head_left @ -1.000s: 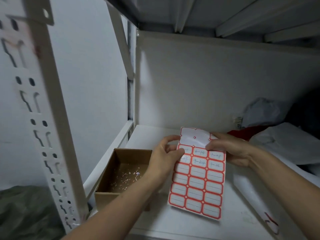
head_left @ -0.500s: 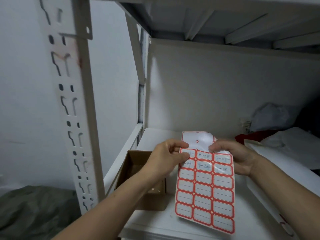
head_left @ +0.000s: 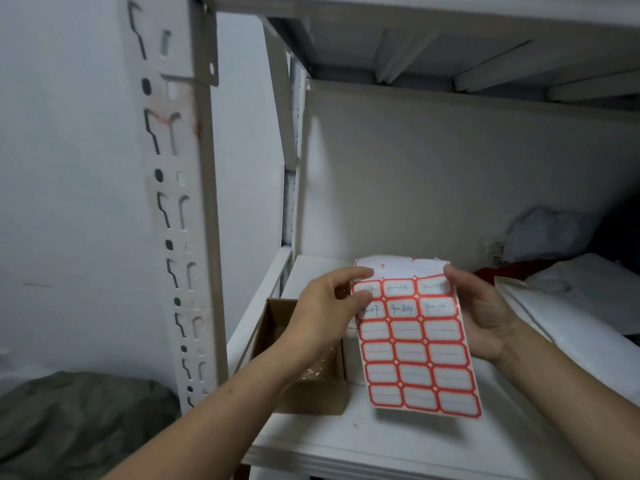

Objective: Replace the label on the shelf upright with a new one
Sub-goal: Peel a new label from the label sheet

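Observation:
A sheet of red-bordered labels (head_left: 415, 355) hangs upright over the shelf board; its top rows carry blue handwriting and the top strip is bare backing. My right hand (head_left: 481, 317) grips the sheet's right edge from behind, thumb on the front. My left hand (head_left: 332, 306) pinches a label at the sheet's upper left corner with thumb and forefinger. The white slotted shelf upright (head_left: 180, 216) stands at the left, with reddish glue residue (head_left: 176, 112) near its top slots.
An open brown cardboard box (head_left: 298, 393) holding paper scraps sits on the white shelf board (head_left: 346, 441) below my left hand. White bags (head_left: 568, 306) and a red item lie at the right. Dark green cloth (head_left: 76, 420) lies at lower left.
The view has swung up and left, bringing the upright closer to centre. Both hands have lifted the sheet slightly, and my left fingers have closed on the upper left label.

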